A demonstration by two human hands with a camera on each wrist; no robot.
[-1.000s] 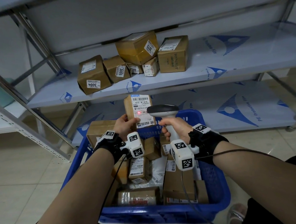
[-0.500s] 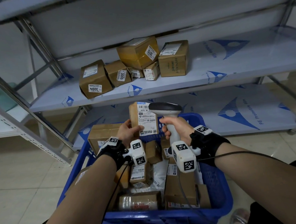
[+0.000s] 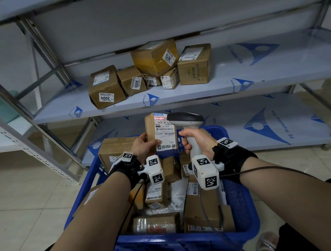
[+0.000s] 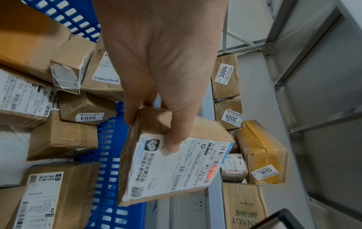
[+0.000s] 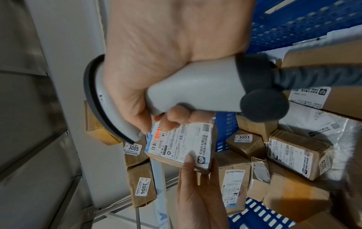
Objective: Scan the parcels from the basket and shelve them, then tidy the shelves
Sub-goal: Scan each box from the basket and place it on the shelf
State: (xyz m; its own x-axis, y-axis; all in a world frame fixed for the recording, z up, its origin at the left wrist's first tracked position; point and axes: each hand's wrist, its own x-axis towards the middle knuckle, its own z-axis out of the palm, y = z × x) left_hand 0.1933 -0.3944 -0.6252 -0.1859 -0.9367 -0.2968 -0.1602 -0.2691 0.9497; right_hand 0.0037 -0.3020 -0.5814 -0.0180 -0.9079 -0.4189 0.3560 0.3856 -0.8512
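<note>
While a small parcel (image 3: 160, 131) is held upright over the far end of the blue basket (image 3: 243, 208), it is pinched at its lower edge by the left hand (image 3: 143, 146), thumb laid on the white label, fingers curled behind. Just beside it on the right, a grey scanner (image 3: 190, 131) is gripped round the handle by the right hand (image 3: 200, 142), all fingers wrapped tight, head turned toward the label. A red scan line (image 4: 212, 172) is seen across the barcode near the label's top edge. Below both hands, the basket is filled with loose brown boxes and white mailers, one box tagged 3003 (image 4: 86, 108). Further back, on the middle shelf (image 3: 255, 74), a cluster of boxes is seen, tagged 3004 (image 3: 105, 87), 3005 (image 3: 132, 79) and 3013 (image 3: 156, 56), the last stacked tilted on smaller ones.
</note>
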